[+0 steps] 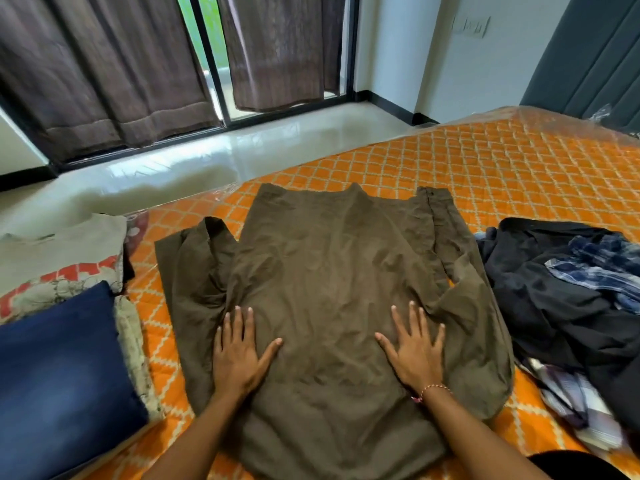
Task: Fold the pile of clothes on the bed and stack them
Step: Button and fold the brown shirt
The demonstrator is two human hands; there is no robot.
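Head view: olive shirt spread flat on bed

Olive-brown shirt lies back-up on the orange quilted bed, sleeves crumpled at both sides. Left hand and right hand rest on it, palms down, fingers straight and spread (gripping nothing). Folded stack to the left; unfolded dark pile to the right.

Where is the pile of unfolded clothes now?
In the head view, the unfolded pile lies on the bed's right side, beside the brown shirt.
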